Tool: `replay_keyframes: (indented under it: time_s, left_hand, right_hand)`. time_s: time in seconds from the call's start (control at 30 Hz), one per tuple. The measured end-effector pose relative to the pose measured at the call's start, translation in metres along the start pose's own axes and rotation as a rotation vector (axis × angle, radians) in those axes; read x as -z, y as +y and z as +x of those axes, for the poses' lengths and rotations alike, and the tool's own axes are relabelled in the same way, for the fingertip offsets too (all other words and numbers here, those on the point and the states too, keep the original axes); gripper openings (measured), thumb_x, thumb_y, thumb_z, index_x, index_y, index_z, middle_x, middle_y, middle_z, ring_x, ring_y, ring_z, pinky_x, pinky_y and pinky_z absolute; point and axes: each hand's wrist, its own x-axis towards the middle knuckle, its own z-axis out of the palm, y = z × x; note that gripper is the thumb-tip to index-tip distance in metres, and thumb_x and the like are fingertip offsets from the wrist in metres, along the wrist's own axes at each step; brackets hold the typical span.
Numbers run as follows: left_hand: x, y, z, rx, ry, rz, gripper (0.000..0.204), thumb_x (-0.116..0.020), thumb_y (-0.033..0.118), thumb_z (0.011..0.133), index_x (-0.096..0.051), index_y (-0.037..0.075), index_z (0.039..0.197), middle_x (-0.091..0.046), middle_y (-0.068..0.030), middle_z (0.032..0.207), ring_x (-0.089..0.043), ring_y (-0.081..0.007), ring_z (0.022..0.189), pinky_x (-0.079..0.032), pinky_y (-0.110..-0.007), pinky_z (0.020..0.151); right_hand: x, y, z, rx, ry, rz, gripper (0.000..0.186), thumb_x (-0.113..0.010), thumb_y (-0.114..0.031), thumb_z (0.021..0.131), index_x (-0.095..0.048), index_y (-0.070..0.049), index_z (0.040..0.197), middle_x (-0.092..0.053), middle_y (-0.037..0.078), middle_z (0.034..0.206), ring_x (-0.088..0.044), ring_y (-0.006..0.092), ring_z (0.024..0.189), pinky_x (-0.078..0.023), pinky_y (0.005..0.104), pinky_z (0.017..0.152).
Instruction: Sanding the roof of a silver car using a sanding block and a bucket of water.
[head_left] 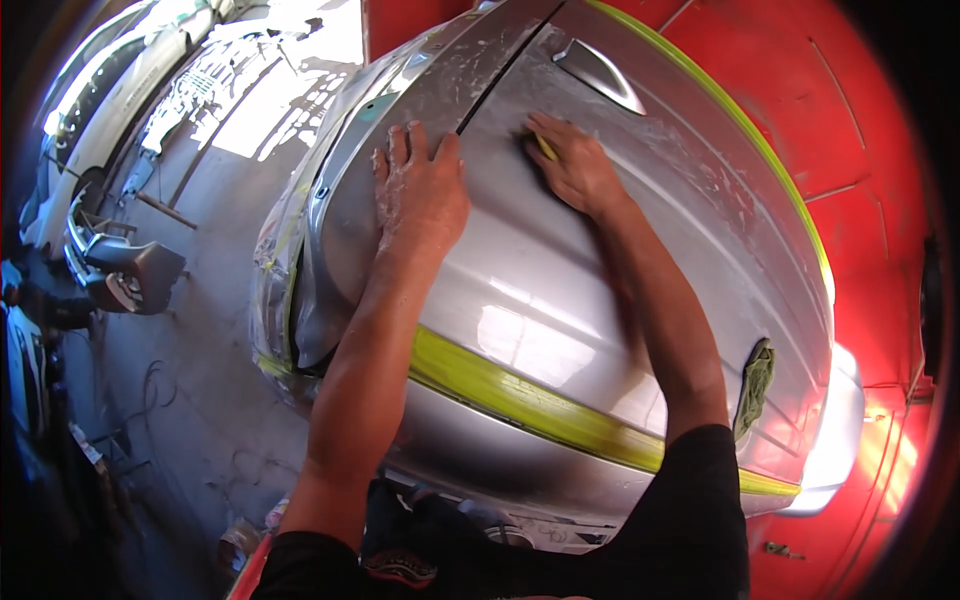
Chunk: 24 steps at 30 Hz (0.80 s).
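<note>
A silver car door panel (505, 255) fills the middle of the view, with whitish smears around its door handle (603, 78). My left hand (422, 195) lies flat on the bodywork beside the dark door gap, fingers spread and dusted with pale residue. Close to the handle, my right hand (580, 168) presses a small yellow-edged pad (547, 149) against the door. Most of that pad is hidden beneath the fingers. Yellow-green masking tape (520, 388) runs along the lower panel, and another strip of it (735, 115) follows the far edge.
A crumpled green cloth (756, 388) rests on the panel at the right. Clear plastic sheeting (275, 245) covers the car's left end. Loose dark car parts (140, 275) stand on the grey floor (215, 350) at left. A red surface (850, 150) lies beyond the car at right.
</note>
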Motion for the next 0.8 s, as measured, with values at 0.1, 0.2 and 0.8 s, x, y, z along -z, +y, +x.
replay_keyframes:
  time_s: [0.1,0.2,0.8]
  left_hand:
    - [0.003,0.003,0.002,-0.013,0.001,-0.026,0.039,-0.054,0.026,0.104,-0.059,0.015,0.141,-0.045,-0.0245,0.155,-0.036,-0.0445,0.148,-0.028,-0.059,0.12]
    - [0.001,-0.011,-0.002,0.006,0.004,-0.015,0.038,-0.054,0.026,0.104,-0.059,0.015,0.14,-0.045,-0.0246,0.154,-0.036,-0.0444,0.148,-0.028,-0.059,0.121]
    - [0.003,-0.011,-0.005,0.03,0.013,-0.016,0.039,-0.055,0.025,0.103,-0.059,0.015,0.141,-0.045,-0.0256,0.154,-0.035,-0.0454,0.148,-0.028,-0.06,0.12]
  right_hand:
    - [-0.01,-0.007,0.038,0.004,-0.044,0.033,0.04,-0.061,-0.027,0.1,-0.067,0.001,0.128,-0.062,0.023,0.139,-0.059,0.0397,0.127,-0.046,0.0425,0.112]
    - [-0.013,-0.008,0.007,0.094,0.028,0.058,0.041,-0.062,-0.027,0.1,-0.067,0.0,0.13,-0.061,0.022,0.14,-0.058,0.0391,0.13,-0.046,0.0419,0.112]
    - [0.005,-0.049,-0.03,0.143,-0.081,0.049,0.044,-0.064,-0.021,0.098,-0.062,0.001,0.136,-0.057,0.022,0.146,-0.055,0.0372,0.134,-0.043,0.0436,0.116]
